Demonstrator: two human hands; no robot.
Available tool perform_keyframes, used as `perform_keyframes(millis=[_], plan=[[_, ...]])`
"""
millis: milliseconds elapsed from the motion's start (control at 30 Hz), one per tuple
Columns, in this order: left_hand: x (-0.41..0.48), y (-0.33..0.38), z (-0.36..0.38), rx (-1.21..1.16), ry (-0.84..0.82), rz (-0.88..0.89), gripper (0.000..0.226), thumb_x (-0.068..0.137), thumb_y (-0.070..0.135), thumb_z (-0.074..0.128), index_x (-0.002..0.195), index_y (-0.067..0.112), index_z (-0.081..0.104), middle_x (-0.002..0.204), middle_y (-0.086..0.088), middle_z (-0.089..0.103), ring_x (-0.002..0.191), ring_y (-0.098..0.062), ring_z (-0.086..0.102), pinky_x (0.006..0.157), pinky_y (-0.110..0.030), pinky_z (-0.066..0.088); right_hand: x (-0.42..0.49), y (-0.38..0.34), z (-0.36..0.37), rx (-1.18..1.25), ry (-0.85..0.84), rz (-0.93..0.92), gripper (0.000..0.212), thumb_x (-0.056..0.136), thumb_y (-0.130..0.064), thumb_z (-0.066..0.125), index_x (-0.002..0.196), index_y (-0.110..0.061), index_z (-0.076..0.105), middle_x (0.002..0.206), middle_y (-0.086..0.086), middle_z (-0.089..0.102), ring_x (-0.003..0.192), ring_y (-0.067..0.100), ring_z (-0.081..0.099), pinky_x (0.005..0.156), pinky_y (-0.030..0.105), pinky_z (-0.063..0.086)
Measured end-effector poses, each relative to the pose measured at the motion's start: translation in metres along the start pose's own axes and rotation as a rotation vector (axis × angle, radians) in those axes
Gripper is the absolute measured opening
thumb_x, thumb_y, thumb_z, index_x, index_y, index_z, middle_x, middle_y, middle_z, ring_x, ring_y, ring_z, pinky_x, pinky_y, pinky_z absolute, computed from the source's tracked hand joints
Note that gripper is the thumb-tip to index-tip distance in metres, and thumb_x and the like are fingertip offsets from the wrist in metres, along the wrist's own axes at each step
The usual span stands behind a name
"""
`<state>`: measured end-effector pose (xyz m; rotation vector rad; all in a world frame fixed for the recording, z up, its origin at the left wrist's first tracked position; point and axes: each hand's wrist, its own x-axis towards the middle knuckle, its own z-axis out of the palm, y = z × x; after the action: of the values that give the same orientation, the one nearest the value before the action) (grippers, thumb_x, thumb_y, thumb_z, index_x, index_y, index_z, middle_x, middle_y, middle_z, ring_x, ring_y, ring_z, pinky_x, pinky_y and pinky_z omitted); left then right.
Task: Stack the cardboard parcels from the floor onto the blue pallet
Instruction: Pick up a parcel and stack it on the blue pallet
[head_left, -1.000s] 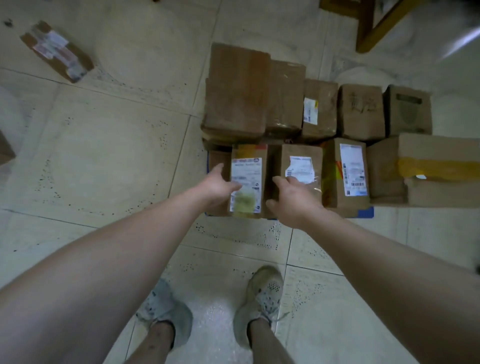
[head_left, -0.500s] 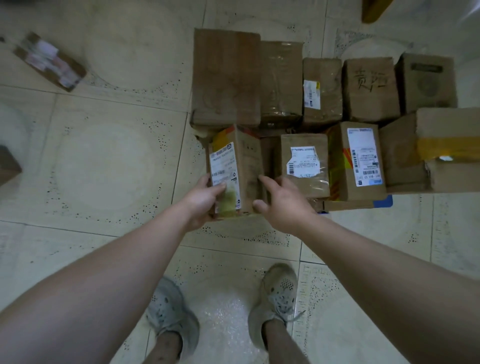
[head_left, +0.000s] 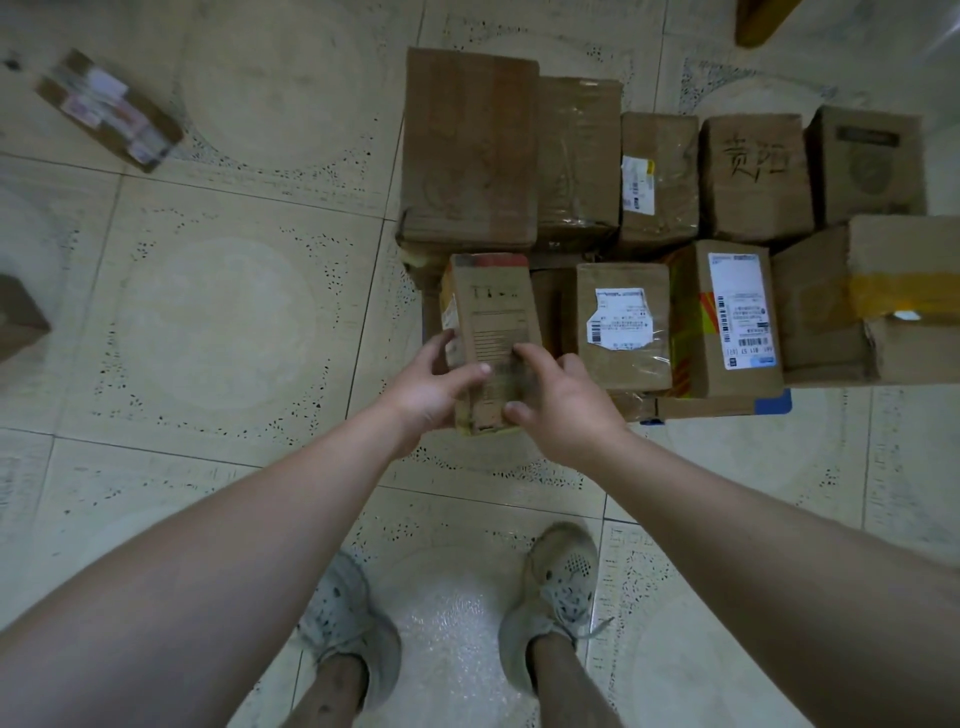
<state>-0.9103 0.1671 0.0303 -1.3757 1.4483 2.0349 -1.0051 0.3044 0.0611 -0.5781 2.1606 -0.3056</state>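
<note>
left hand (head_left: 431, 387) and right hand (head_left: 558, 400) pinch small parcel (head_left: 491, 322), fingers curled round near end, guess for steering into row-end gap. stack on blue pallet (head_left: 774, 402) just right of grip; loose parcel (head_left: 111, 111) far left.

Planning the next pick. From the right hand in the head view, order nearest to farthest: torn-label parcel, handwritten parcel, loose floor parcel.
1. Torn-label parcel, beside the right hand gripping the held parcel.
2. Handwritten parcel, back row, right.
3. Loose parcel, floor, far left.

Tiled floor (head_left: 218, 322); on it blue pallet (head_left: 775, 402), loose parcel (head_left: 109, 111)
</note>
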Motion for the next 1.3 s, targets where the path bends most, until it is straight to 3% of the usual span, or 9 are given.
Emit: perform_keyframes(millis=[200,367,500,633,833,967,1200,1300], plan=[[0.015,0.002,0.013,0.048,-0.011,-0.048,0.064,0.09,0.024,0.059,0.144,0.036,0.026,0.121,-0.002,0.058,0.101,-0.025,0.062,0.089,-0.055,0.049,0.004,0.01,-0.008,-0.364,0.032,-0.107,0.062,0.094,-0.038,0.05,0.148,-0.032,0.021,0.131,0.005,0.044,0.117,0.026,0.04,0.097,0.042,0.039],[0.029,-0.006,0.007,0.019,0.03,-0.069,0.048,0.094,0.02,0.05,0.137,0.033,0.035,0.115,-0.004,0.06,0.094,-0.026,0.064,0.068,-0.04,0.057,0.016,0.008,0.004,-0.504,-0.04,-0.164,0.06,0.095,-0.032,0.045,0.149,-0.025,0.021,0.144,0.004,0.038,0.127,0.028,0.033,0.1,0.042,0.032],[0.037,-0.014,0.003,0.043,0.108,-0.02,0.031,0.097,0.014,0.043,0.123,0.03,0.046,0.114,-0.004,0.064,0.091,-0.02,0.065,0.069,-0.034,0.055,0.028,0.002,0.019,-0.477,-0.037,-0.171,0.059,0.095,-0.025,0.048,0.149,-0.025,0.023,0.149,0.004,0.034,0.131,0.029,0.032,0.103,0.043,0.032],[0.037,-0.016,-0.002,0.087,0.055,-0.005,0.04,0.097,0.018,0.047,0.135,0.028,0.041,0.113,0.002,0.061,0.089,-0.014,0.063,0.053,-0.027,0.054,0.033,0.005,0.022,-0.423,0.052,-0.162,0.051,0.094,-0.021,0.049,0.141,-0.024,0.033,0.143,0.002,0.041,0.127,0.027,0.037,0.099,0.042,0.035],[0.033,-0.018,-0.005,0.127,0.115,0.04,0.042,0.098,0.016,0.046,0.138,0.027,0.038,0.119,-0.002,0.06,0.088,-0.014,0.063,0.073,-0.042,0.057,0.03,0.0,0.028,-0.337,-0.045,-0.143,0.063,0.094,-0.017,0.051,0.148,-0.024,0.02,0.159,0.005,0.017,0.138,0.029,0.029,0.106,0.045,0.035],[0.032,-0.018,-0.009,0.176,0.144,0.071,0.049,0.096,0.016,0.048,0.142,0.028,0.033,0.124,-0.004,0.059,0.096,-0.019,0.063,0.084,-0.046,0.055,0.033,-0.006,0.026,-0.319,-0.037,-0.126,0.062,0.093,-0.013,0.051,0.147,-0.022,0.022,0.159,0.005,0.017,0.137,0.029,0.031,0.104,0.045,0.038],[0.028,-0.017,-0.013,0.192,0.071,-0.023,0.055,0.097,0.018,0.048,0.142,0.042,0.025,0.104,0.01,0.058,0.085,-0.018,0.062,0.065,-0.045,0.058,0.03,-0.009,0.017,-0.198,-0.035,-0.114,0.053,0.093,-0.014,0.052,0.142,-0.021,0.032,0.142,0.004,0.041,0.118,0.026,0.049,0.092,0.041,0.048],[0.023,-0.014,-0.019,0.298,0.136,-0.019,0.054,0.096,0.019,0.048,0.142,0.04,0.027,0.097,0.011,0.058,0.081,-0.019,0.063,0.062,-0.039,0.058,0.03,-0.01,0.011,-0.139,-0.048,-0.11,0.057,0.093,-0.015,0.052,0.145,-0.021,0.028,0.144,0.005,0.038,0.12,0.027,0.049,0.09,0.039,0.047]])
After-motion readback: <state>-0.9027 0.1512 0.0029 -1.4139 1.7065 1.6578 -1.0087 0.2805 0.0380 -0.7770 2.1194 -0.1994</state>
